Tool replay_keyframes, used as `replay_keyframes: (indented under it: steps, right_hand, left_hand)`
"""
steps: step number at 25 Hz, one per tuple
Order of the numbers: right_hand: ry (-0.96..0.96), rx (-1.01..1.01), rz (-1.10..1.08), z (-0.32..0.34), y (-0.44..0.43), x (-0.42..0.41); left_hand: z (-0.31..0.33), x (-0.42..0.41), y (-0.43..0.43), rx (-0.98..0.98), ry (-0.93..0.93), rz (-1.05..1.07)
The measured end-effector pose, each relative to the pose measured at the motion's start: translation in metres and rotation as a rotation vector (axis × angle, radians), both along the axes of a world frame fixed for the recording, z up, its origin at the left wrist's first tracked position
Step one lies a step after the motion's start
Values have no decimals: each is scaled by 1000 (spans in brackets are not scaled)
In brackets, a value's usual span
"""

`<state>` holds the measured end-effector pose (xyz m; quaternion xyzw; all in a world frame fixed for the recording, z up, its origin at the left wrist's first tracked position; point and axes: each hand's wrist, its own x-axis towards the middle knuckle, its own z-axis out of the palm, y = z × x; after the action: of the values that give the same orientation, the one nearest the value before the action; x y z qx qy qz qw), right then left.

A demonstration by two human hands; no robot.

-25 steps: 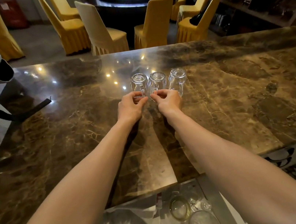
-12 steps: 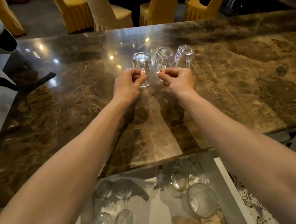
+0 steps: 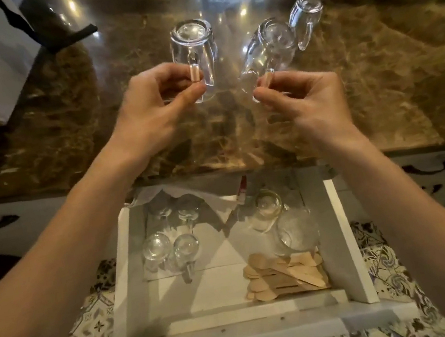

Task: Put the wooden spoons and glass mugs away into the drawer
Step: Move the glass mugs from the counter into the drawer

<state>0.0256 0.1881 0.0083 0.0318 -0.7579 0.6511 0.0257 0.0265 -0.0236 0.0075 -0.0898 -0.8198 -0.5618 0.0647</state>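
Brown marble covers the counter (image 3: 376,82), glossy with light reflections, and below its near edge a white drawer (image 3: 352,250) stands pulled open. Over the counter, the left hand (image 3: 146,113) pinches the handle of one upturned glass mug (image 3: 193,48), and the right hand (image 3: 306,101) pinches the handle of a second, tilted mug (image 3: 269,46); both look lifted clear of the stone, though blur makes that uncertain. A third mug (image 3: 306,20) stands upside down toward the far edge, just beside the tilted one. Inside the drawer, several small glasses (image 3: 169,245) sit at the left, and wooden spoons (image 3: 283,274) lie piled in the near right corner beside a larger glass (image 3: 297,229).
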Motion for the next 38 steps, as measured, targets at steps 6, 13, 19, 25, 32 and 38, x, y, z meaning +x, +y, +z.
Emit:
replay_keyframes:
  steps: [6,13,19,25,32,38]
  right_hand:
    - [-23,37,111,-12,2,88]
    - [-190,82,99,-67,-13,157]
    - [-387,329,53,-116,-16,173]
    - [-537,509,4,-137,-28,152]
    - [-689,385,-160,-159,-48,133]
    - [-760,318,-320,-173,-60,123]
  left_hand:
    - [-8,92,-21,4,-86,-68]
    - [-58,151,-25,-102,-299,-188]
    - [-111,140,-18,-305,-415,-189]
    - [-144,120,2,-466,-405,-113]
    - [-177,124,11,-393,-440,-70]
    - [-189,123,28,-494,-358,43]
